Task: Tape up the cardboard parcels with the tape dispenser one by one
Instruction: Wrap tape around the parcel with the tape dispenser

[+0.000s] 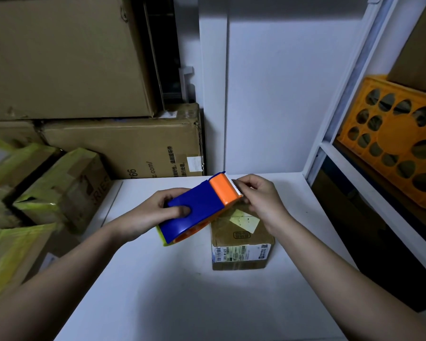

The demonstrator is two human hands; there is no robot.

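A blue and orange tape dispenser (202,207) hovers over the white table (182,291), tilted with its toothed blade end pointing away from me. My left hand (158,212) grips its blue body, thumb on top. At the blade, the fingers of my right hand (258,195) pinch the tape end. Below the right hand sits a small brown cardboard parcel (241,244) with a yellowish sticker on top and a barcode label on its near side.
Several parcels wrapped in yellow-green tape (59,188) lie stacked at the left. Large cardboard boxes (123,148) stand behind them against the wall. A white shelf frame (349,94) at the right holds an orange plastic crate (399,143).
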